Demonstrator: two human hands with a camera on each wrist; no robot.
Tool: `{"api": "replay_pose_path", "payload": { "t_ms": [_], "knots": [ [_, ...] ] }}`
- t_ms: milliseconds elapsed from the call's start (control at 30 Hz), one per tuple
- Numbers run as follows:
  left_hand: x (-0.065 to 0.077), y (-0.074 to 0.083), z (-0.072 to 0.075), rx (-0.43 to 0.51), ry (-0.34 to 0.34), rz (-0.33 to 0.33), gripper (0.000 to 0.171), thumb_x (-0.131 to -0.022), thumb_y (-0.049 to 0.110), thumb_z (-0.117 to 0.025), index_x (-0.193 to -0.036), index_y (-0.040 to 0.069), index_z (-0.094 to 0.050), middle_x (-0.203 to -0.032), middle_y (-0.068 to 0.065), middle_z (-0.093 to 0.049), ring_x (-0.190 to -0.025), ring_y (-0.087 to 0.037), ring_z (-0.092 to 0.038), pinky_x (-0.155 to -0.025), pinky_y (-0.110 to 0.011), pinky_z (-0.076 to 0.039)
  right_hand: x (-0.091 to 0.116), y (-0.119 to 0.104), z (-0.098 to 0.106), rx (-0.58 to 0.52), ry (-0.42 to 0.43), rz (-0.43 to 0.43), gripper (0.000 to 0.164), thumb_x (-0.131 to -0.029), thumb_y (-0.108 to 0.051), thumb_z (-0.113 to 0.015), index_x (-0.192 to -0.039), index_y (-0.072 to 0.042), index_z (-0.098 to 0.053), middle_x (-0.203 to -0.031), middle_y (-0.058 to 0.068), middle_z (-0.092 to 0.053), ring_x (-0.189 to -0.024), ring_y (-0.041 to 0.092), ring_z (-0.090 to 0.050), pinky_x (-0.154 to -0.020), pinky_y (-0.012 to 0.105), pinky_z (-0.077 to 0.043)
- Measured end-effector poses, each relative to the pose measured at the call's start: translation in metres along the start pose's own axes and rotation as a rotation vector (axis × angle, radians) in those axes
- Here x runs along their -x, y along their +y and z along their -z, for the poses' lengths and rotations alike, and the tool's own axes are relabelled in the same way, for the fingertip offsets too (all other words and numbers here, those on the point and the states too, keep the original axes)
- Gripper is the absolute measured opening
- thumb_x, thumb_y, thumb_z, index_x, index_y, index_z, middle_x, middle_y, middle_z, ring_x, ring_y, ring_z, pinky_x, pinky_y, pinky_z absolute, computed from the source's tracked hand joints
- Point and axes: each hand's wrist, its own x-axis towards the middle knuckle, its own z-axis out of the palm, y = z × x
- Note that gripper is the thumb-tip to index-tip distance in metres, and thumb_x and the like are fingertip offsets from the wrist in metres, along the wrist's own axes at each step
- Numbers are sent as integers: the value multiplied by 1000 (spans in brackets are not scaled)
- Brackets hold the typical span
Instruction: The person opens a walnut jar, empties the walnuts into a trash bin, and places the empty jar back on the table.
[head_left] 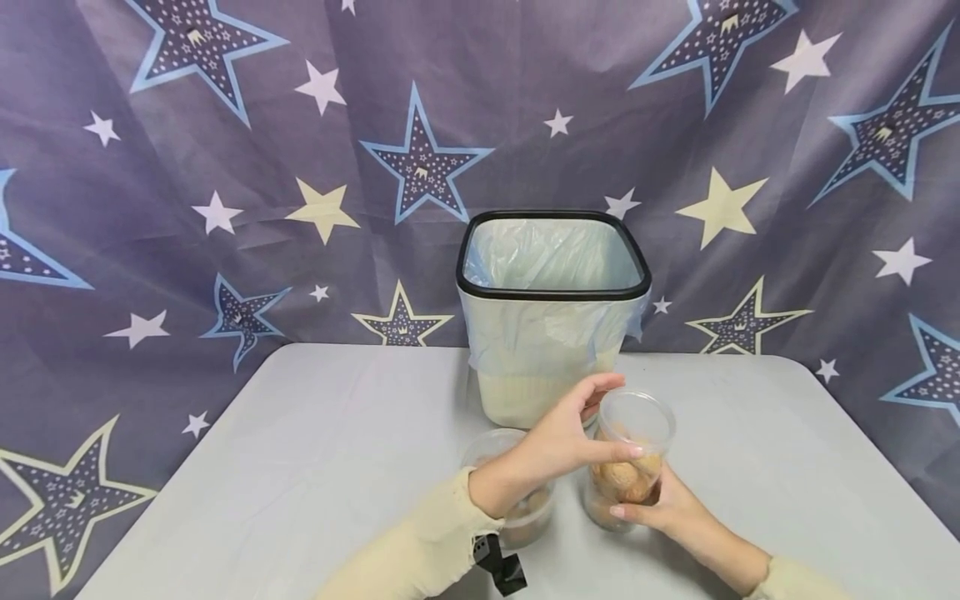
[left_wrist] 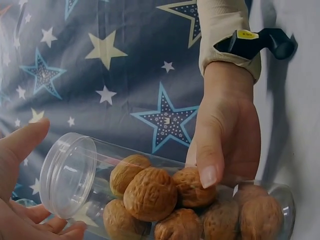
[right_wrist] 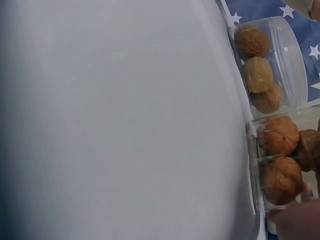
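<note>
A tall clear jar of walnuts (head_left: 626,475) stands on the table toward the right, in front of a bin. My right hand (head_left: 671,504) grips its lower part, thumb across the near side and fingers behind. Around the jar's clear ringed top (left_wrist: 70,175), my left hand (head_left: 566,433) is spread, its thumb and fingers apart on either side. In the left wrist view the walnuts (left_wrist: 150,194) show through the wall. A second, wider clear container (head_left: 528,521) holding walnuts sits left of the jar, partly hidden beneath my left forearm.
Behind the jar stands a white bin (head_left: 517,400) with a black rim and a plastic liner. The pale grey table (head_left: 337,433) ends at a star-patterned curtain (head_left: 525,158). A black wrist device (head_left: 498,567) hangs at my left sleeve.
</note>
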Motion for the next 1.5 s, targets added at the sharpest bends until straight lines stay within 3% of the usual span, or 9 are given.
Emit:
{"api": "replay_pose_path", "payload": {
  "t_ms": [233, 367, 533, 867, 1167, 1333, 1500],
  "knots": [
    [-7, -3, -4, 2, -14, 25, 78, -73, 11, -79, -141, 12, -40, -132, 2, -52, -112, -4, -51, -97, -19, -38, 0, 1, 1, -19, -20, -91, 87, -79, -10, -72, -144, -2, -15, -140, 22, -35, -115, 3, -46, -93, 15, -38],
    [-10, -3, -5, -15, -18, 47, 81, -71, 13, -81, -141, 17, -41, -121, 5, -56, -103, -2, -53, -93, -19, -40, 0, 5, 0, -33, -37, -31, 79, -78, -5, -71, -140, 0, -23, -132, 12, -47, -110, 7, -52, -91, 17, -42],
    [-12, -4, -7, -21, -16, 66, 82, -71, 13, -82, -141, 19, -41, -123, 8, -55, -105, -2, -52, -93, -19, -39, 0, 9, -1, -50, -48, -6, 69, -78, -3, -71, -135, 0, -31, -122, -1, -57, -105, 9, -55, -91, 18, -42],
    [-13, -5, -6, -51, 11, 52, 77, -68, 15, -84, -136, 18, -48, -118, 7, -58, -101, -1, -54, -90, -17, -41, -1, 7, -2, -54, -41, -109, 72, -77, -6, -73, -137, -2, -32, -124, 1, -56, -108, 9, -55, -92, 19, -42],
    [-10, -6, -4, -44, 35, 28, 74, -66, 13, -86, -132, 17, -52, -112, 6, -61, -97, -1, -56, -88, -18, -44, -2, 6, -3, -39, -69, -87, 76, -77, -6, -72, -139, -1, -28, -130, 14, -49, -112, 10, -53, -93, 18, -41],
    [-5, -4, -1, 3, 55, 29, 75, -66, 10, -85, -133, 16, -51, -117, 6, -59, -100, -3, -56, -90, -19, -43, -2, 6, -5, -49, -42, -37, 75, -76, -3, -73, -138, 0, -30, -128, 12, -52, -110, 10, -55, -92, 19, -43],
    [-2, -2, 4, 29, 68, -1, 76, -67, 6, -84, -134, 13, -50, -118, 3, -60, -100, -4, -57, -90, -20, -44, -2, 4, -6, -38, -8, 52, 73, -76, 1, -72, -136, 5, -30, -121, 0, -57, -106, 8, -58, -89, 19, -46]
  ]
}}
